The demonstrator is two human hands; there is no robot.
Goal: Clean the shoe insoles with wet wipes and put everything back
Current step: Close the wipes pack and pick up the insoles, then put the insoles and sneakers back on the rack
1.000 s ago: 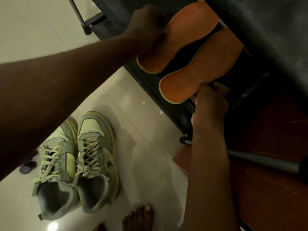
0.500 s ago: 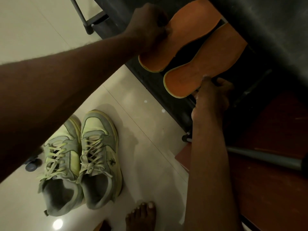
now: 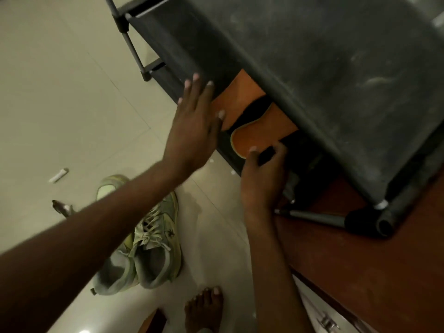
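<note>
Two orange insoles lie on a lower shelf of the dark shoe rack (image 3: pixel 324 68), mostly hidden under its top. The left insole (image 3: pixel 237 97) shows beside my left hand (image 3: pixel 194 123), whose fingers are spread straight with the thumb touching the insole's edge. My right hand (image 3: pixel 264 169) pinches the heel end of the right insole (image 3: pixel 259 135) between thumb and curled fingers. A pair of pale green and grey sneakers (image 3: pixel 149 241) stands on the floor below my left forearm.
A small white roll-like object (image 3: pixel 58 175) and a dark shiny scrap (image 3: pixel 61 207) lie on the tiled floor at left. A reddish wooden surface (image 3: pixel 360 260) runs under the rack's right end. My bare foot (image 3: pixel 204 306) is at the bottom.
My left hand has let go of the left insole and opened flat. Both insoles have gone further in under the rack's top. The view has shifted up over the rack.
</note>
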